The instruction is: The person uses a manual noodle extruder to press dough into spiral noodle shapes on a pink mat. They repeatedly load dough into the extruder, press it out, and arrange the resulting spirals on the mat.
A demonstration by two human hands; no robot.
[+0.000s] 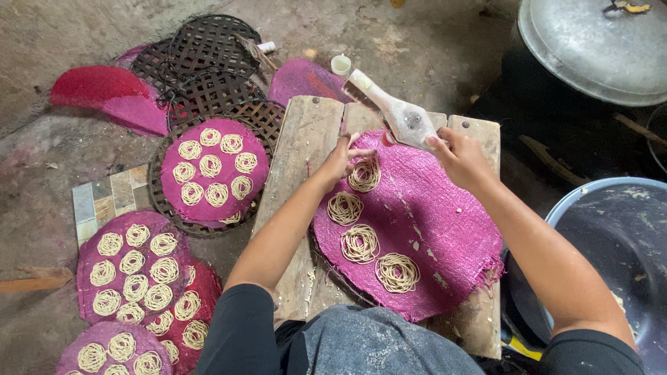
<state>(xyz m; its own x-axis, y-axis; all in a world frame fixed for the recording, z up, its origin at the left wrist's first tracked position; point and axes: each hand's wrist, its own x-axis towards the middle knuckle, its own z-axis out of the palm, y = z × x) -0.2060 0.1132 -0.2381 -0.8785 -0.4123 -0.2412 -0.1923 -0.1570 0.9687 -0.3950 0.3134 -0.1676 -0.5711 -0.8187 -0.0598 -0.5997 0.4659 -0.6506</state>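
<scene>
A pink woven mat (pixel 438 229) lies on a wooden board (pixel 306 139) in front of me. Several round noodle nests lie on the mat's left side; the farthest one (pixel 364 175) is under my left hand (pixel 342 158), whose fingertips touch it. My right hand (pixel 460 157) grips the end of a pale wooden noodle press (pixel 392 111), held tilted just above the mat's far edge. My knee in grey cloth (pixel 375 340) is at the near edge.
On the floor to the left, a dark woven tray (pixel 161 201) and pink mats (pixel 132 267) hold several noodle nests. Empty woven trays (pixel 208 62) are stacked farther back. A large metal lid (pixel 590 42) and a blue-rimmed basin (pixel 611 236) sit on the right.
</scene>
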